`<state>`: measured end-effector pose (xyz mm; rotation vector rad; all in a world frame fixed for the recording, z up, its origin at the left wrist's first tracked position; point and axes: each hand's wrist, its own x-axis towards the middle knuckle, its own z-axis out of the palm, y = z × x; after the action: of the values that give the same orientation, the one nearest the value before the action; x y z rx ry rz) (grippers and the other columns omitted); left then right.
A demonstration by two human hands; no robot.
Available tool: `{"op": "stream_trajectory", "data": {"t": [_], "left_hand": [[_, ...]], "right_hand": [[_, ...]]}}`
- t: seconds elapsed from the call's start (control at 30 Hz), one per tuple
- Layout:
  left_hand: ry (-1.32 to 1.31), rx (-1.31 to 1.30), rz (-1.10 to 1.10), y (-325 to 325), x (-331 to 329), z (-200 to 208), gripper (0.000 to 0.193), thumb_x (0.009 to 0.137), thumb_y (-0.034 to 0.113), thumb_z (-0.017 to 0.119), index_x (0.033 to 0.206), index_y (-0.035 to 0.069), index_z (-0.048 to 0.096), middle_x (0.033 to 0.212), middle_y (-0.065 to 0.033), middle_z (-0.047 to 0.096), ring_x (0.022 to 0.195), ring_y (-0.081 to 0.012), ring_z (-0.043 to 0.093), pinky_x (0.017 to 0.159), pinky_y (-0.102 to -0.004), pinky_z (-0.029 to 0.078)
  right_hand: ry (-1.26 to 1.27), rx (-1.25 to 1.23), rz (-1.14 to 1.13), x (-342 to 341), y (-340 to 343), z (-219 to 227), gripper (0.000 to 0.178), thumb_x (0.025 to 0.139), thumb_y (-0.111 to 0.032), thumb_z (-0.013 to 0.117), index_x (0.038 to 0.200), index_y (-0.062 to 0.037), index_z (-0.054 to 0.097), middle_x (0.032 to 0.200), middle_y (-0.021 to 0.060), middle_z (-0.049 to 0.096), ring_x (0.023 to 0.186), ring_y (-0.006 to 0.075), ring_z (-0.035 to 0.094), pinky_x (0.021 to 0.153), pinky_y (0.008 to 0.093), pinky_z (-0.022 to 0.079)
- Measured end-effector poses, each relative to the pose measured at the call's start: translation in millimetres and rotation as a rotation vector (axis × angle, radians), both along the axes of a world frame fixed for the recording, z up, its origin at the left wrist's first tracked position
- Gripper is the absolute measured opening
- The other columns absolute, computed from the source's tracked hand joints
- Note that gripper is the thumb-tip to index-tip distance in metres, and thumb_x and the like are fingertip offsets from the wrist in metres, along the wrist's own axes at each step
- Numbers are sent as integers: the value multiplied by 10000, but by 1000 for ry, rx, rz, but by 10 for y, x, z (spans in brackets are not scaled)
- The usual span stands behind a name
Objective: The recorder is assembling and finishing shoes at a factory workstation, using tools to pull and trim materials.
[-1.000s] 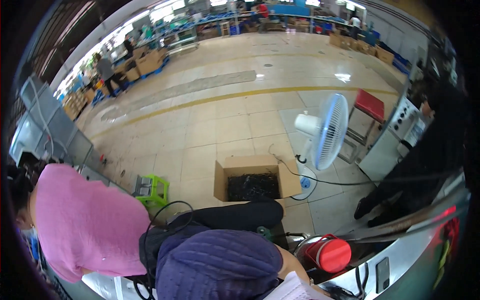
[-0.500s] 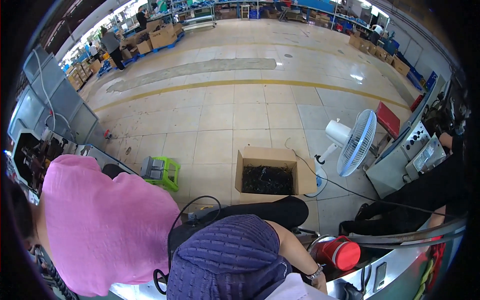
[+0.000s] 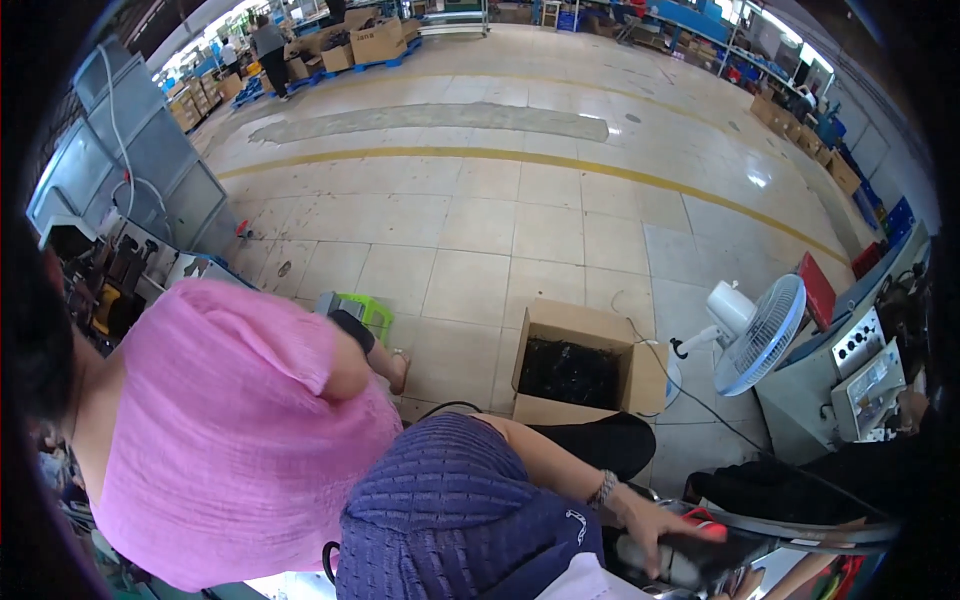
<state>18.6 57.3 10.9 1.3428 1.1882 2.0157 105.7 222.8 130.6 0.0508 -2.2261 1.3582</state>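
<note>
My left arm comes out of a ribbed purple sleeve (image 3: 440, 490) and reaches right, with a metal band (image 3: 604, 487) on the wrist. My left hand (image 3: 645, 520) is open, fingers stretched out and thumb apart, above a blurred grey and dark thing (image 3: 670, 565) that I cannot make out. Part of a red container (image 3: 706, 522) shows behind its fingertips. Some fingers (image 3: 745, 582) show at the lower edge, close to another bare forearm (image 3: 805, 572). Whether those fingers are my right hand or a co-worker's I cannot tell.
A person in pink (image 3: 240, 430) sits close at left. Ahead stands an open cardboard box (image 3: 565, 410) with dark contents, next to a standing fan (image 3: 760, 335). A cable (image 3: 730, 425) runs rightward toward a person's dark-clothed leg (image 3: 790, 485). A green plastic stool (image 3: 376, 316) stands behind the pink shirt.
My view has shifted, so the room sits differently. My left hand has risen from the bench edge and spread over the red container's place. The person in pink has shifted, showing an arm and foot.
</note>
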Motion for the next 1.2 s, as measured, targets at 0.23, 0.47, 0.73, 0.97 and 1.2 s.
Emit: {"op": "stream_trajectory", "data": {"t": [0.23,0.47,0.73,0.97,1.2], "left_hand": [[67,-457,494,-1085,-398,24,1092,712,371,814,1521,78,142,1547,-198,229,1396,-278,311,1121,-358,272],[-389,-260,329,-1101,-543,-245,1181,631,39,864,1535,140,111,1559,-115,218,1387,-193,297,1119,-340,284],[-303,-362,379,-1190,-358,-548,1204,604,-3,855,1536,138,105,1570,-91,216,1397,-205,295,1123,-335,272],[-148,-465,439,-1335,-368,-590,1137,631,59,851,1529,112,154,1546,-113,268,1399,-229,305,1123,-338,273],[203,-633,389,-1364,-360,379,1023,638,208,848,1483,72,288,1506,-160,323,1368,-303,360,1101,-372,323]], "right_hand": [[-294,5,142,-602,-1113,-401,611,860,7,591,1433,-30,381,1341,195,528,1194,243,553,950,336,461],[-254,52,303,-603,-932,-632,750,754,90,607,1446,-65,363,1413,187,452,1277,343,475,1035,372,413],[-259,30,317,-391,-967,-862,727,774,5,678,1435,-63,384,1431,169,437,1294,337,457,1060,386,394],[-343,-59,349,-417,-1031,-922,717,794,-89,719,1431,-64,392,1420,180,446,1304,326,450,1062,382,394],[-352,-66,404,-564,-767,-778,627,841,-189,701,1411,-127,447,1317,185,536,1137,333,582,881,370,520]]}}
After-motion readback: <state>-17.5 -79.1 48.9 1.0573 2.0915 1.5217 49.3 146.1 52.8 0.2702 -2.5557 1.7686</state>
